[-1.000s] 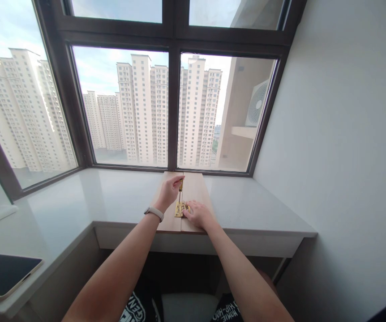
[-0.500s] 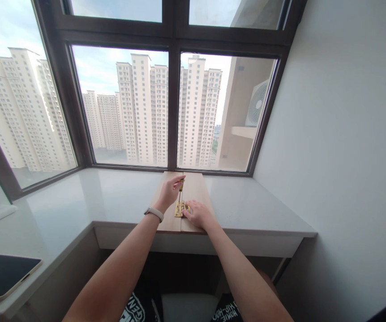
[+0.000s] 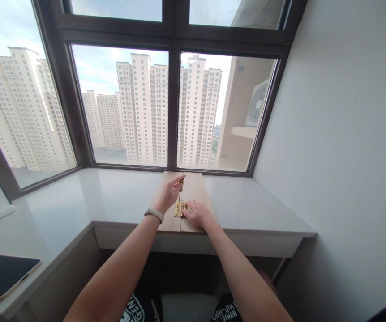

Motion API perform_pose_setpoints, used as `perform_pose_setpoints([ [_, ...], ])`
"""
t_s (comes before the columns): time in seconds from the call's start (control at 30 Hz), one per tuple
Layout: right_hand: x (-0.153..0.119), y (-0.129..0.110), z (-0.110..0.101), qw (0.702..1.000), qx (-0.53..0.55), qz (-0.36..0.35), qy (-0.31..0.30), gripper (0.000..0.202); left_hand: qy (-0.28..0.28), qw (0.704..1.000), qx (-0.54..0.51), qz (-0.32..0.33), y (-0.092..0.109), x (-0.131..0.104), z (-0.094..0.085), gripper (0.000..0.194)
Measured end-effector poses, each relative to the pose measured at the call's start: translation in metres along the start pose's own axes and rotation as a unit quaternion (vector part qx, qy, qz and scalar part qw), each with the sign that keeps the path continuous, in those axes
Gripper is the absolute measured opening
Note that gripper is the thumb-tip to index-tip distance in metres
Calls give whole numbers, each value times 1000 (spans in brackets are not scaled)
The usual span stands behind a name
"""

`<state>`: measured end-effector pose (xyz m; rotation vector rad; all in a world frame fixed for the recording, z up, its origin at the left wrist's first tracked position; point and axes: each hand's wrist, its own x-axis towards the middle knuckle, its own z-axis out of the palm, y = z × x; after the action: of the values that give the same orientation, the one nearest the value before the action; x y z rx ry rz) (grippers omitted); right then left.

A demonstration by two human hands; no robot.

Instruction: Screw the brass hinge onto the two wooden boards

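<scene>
Two pale wooden boards (image 3: 196,185) lie side by side on the white counter, with a narrow seam between them. A gold-coloured hinge (image 3: 178,209) lies across the seam near the boards' front end. My right hand (image 3: 198,214) rests on the right board, with its fingertips pressing the hinge's right side and partly hiding it. Above the hinge, my left hand (image 3: 171,193), with a pale band on the wrist, grips the yellow-and-dark handle of a screwdriver (image 3: 181,184). The screwdriver's thin shaft runs down to the hinge; its tip is too small to make out.
The white counter (image 3: 246,201) extends to both sides below a dark-framed window (image 3: 173,107). A dark-screened tablet (image 3: 6,275) lies at the lower left. A white wall (image 3: 340,125) closes off the right. Tall buildings stand outside.
The fingers of my left hand have shifted slightly around the screwdriver handle. My right hand and the hinge stay where they were.
</scene>
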<state>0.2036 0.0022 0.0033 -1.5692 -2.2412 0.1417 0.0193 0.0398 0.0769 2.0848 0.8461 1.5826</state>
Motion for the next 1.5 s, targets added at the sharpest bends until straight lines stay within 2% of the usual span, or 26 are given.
perform_pose_setpoints([
  [0.1, 0, 0, 0, 1000, 0, 1, -1, 64, 4, 1000, -5, -17, -2, 1, 1, 36],
  [0.27, -1, -2, -2, 1000, 1, 2, -4, 65, 21, 1000, -2, 2, 1, 2, -1, 35],
  [0.47, -2, -4, -5, 1000, 5, 11, -11, 61, -2, 1000, 11, 25, 4, 2, -1, 38],
  [0.63, -2, -3, -3, 1000, 1, 4, -3, 63, -7, 1000, -3, -5, 3, 3, 2, 37],
  [0.83, -2, -4, -4, 1000, 1, 1, -4, 65, 18, 1000, 13, 6, 6, 2, -1, 30],
  [0.97, -2, -4, -4, 1000, 3, 9, -10, 63, 3, 1000, 11, 18, 5, 1, -2, 34],
  [1.13, -1, -3, -3, 1000, 1, 4, -4, 64, 22, 1000, 15, 6, 0, 2, 0, 34],
  [1.3, -1, -2, -3, 1000, 0, 3, -3, 64, 26, 1000, 4, 10, 3, 3, -2, 35],
  [1.5, -1, -1, -2, 1000, 3, 1, -4, 66, 10, 1000, 11, 15, 3, 3, 0, 38],
])
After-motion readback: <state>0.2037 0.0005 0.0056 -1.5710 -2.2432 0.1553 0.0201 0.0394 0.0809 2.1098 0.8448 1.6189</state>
